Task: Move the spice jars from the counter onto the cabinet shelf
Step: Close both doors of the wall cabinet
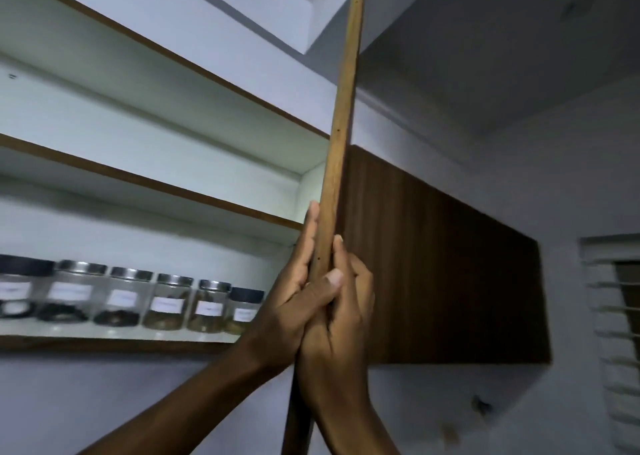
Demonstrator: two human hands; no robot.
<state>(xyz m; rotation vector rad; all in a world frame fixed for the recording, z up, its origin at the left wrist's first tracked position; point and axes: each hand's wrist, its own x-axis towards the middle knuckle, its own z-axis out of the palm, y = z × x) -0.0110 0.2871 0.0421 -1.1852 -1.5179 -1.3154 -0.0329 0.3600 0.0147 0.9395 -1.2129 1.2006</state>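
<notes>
Several labelled glass spice jars [166, 304] with metal or dark lids stand in a row on the lowest cabinet shelf [114, 333] at the left. An open wooden cabinet door [341, 125] shows edge-on in the middle of the view. My left hand [294, 291] lies with straight fingers against the door's left face and its thumb across the edge. My right hand [341, 319] grips the door's edge from the right, fingers curled behind it.
Two bare white shelves [156, 184] sit above the jars. A shut dark wood cabinet [446, 264] hangs to the right of the door. A louvred window [616, 316] is at the far right. The counter is out of view.
</notes>
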